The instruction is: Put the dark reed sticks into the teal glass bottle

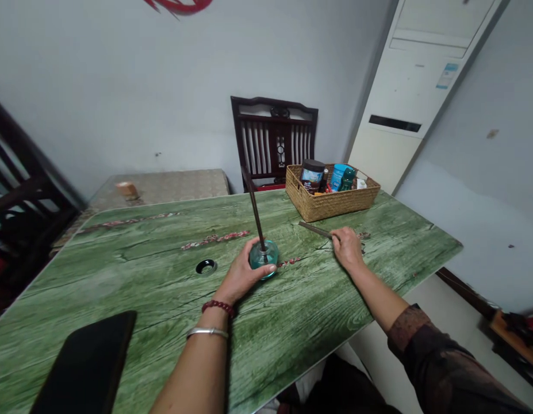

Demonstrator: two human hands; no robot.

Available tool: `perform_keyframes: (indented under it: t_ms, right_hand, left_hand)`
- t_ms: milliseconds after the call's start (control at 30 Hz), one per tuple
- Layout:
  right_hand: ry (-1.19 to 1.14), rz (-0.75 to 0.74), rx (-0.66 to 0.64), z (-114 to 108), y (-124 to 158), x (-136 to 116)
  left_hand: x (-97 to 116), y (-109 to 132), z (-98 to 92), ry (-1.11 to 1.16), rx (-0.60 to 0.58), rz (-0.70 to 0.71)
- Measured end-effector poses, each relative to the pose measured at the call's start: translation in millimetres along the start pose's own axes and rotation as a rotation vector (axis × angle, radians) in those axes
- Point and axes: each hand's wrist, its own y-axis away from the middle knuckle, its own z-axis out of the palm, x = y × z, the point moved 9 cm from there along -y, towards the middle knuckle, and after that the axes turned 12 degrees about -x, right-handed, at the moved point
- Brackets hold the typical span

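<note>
Teal glass bottle sits on the green wood-grain worktop, just right of a round black grommet, with one dark slender stick standing tilted in its neck. The left hand curls around the bottle's body, fingers and thumb closed on the glass. The right hand is apart from it, low over the worktop, thumb and fingers pinching a second dark stick held nearly level, its tip aimed toward the wicker basket of jars at the far edge. A black phone lies at the near left corner. With the left hand steadying the bottle, only the right hand is free to work.
</note>
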Motion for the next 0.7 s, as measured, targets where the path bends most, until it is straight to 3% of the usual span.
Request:
perform_keyframes:
  t_ms: [133,300,700]
  right_hand:
    - [0.162,0.038,-0.148,22.0,2.4,4.7]
    - [0.262,0.05,-0.252,27.5,1.3,-1.1]
    - [0.248,0.032,-0.211,23.7,2.8,-3.8]
  left_hand:
    - [-0.9,-0.5,-0.8,0.0,0.008,-0.019]
    - [0.5,0.1,-2.6,0.022,0.025,-0.044]
    - [0.3,0.4,-2.1,0.001,0.021,-0.031]
